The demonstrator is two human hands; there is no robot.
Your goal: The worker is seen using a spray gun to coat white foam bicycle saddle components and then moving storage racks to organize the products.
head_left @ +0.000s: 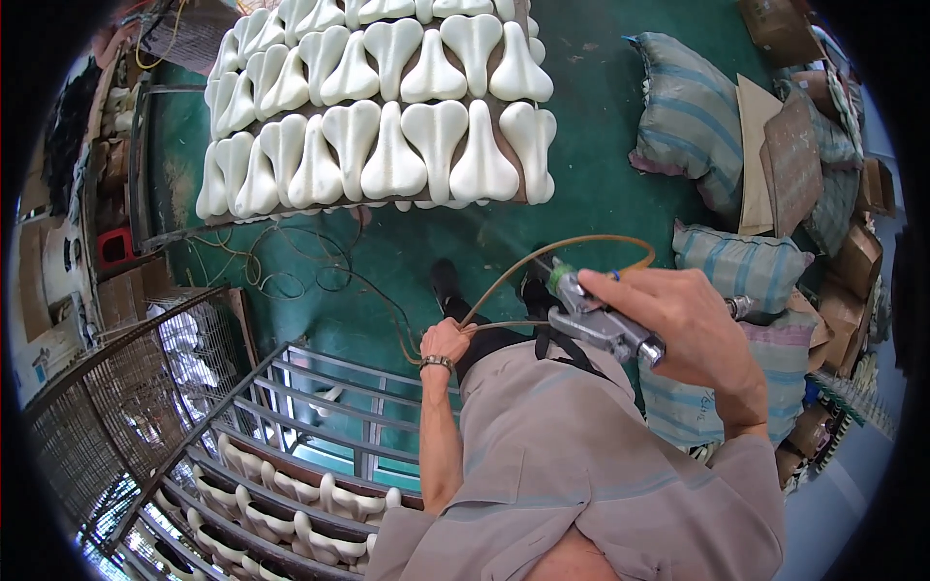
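My right hand (688, 315) is wrapped round a silver spray gun (593, 329) with a green part near its nozzle. The nozzle points forward and left, toward several cream-white, bicycle-saddle-shaped foam pads (484, 165). These lie in rows on a board ahead, their wide and narrow ends alternating. In front of my waist, my left hand (446, 343), with a band on its wrist, is closed round a thin yellowish hose (542, 254). That hose loops up and over to the right, behind the gun. A faint pale streak shows beyond the nozzle.
At my left stands a metal rack (320, 387) with more pads on its lower shelves, beside a wire cage (126, 387). Loose hose coils (291, 276) lie on the green floor. Stuffed woven sacks (688, 116) and cardboard boxes (857, 261) line the right side.
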